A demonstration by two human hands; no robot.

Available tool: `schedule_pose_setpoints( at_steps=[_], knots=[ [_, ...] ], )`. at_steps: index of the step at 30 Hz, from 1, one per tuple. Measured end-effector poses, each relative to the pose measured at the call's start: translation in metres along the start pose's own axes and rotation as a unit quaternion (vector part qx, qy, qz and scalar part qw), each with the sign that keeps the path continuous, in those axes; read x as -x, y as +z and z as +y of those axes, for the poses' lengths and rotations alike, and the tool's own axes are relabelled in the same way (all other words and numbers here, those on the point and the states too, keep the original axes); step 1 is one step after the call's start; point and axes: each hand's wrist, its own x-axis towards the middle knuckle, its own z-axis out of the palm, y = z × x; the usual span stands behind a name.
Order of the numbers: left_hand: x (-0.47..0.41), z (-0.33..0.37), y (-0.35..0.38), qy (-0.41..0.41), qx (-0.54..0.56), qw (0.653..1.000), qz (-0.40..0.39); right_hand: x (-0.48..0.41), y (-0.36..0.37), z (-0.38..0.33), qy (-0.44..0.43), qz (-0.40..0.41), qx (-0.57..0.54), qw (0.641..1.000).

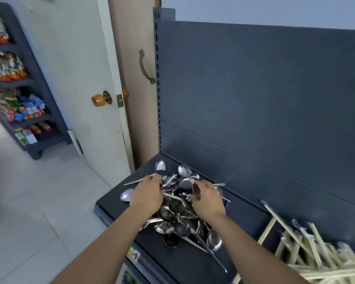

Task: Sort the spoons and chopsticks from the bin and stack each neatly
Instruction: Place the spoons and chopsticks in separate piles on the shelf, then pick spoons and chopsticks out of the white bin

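- Dark steel shelf [182, 263] with upright back panel [254, 99]; a door [86, 78] stands to the left.
- Spoons [178, 214] are heaped near the shelf's left end; chopsticks [307, 249] are piled toward its right end.
- Left hand [147, 193] rests on the heap with its fingers among the handles; its grip cannot be told. Right hand [208, 198] pinches one spoon [197, 191].
- Judgement: spoons are stiff, slick and interlocked, so lift them by the handles. Bare shelf lies between the piles; the front edge is close.

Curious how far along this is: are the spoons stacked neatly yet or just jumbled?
Jumbled. The spoons lie in a loose heap on the dark shelf, bowls and handles pointing every way.
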Motion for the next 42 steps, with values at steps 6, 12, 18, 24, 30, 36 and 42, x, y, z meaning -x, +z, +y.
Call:
schedule_pose_setpoints(
  at_steps=[6, 12, 18, 24, 30, 36, 42],
  knots=[
    [-0.006, -0.012, 0.018, 0.081, -0.131, 0.986, -0.068, 0.002, 0.004, -0.005, -0.011, -0.052, 0.092, 0.994],
    [0.000, -0.017, 0.008, 0.137, -0.150, 0.978, -0.048, 0.026, -0.006, -0.013, 0.014, -0.021, 0.106, 0.994],
    [0.023, -0.006, -0.003, 0.213, -0.144, 0.966, -0.018, 0.078, -0.021, -0.011, 0.055, 0.018, 0.139, 0.989],
    [0.065, 0.029, -0.004, 0.327, -0.148, 0.933, 0.013, 0.152, -0.043, 0.003, 0.109, 0.044, 0.195, 0.974],
    [0.118, 0.080, 0.006, 0.417, -0.158, 0.895, 0.011, 0.234, -0.072, 0.029, 0.175, 0.091, 0.215, 0.957],
    [0.183, 0.148, 0.018, 0.499, -0.152, 0.853, 0.013, 0.316, -0.108, 0.066, 0.258, 0.136, 0.210, 0.933],
    [0.253, 0.224, 0.040, 0.559, -0.125, 0.820, 0.009, 0.397, -0.148, 0.115, 0.298, 0.182, 0.212, 0.913]
  ],
)
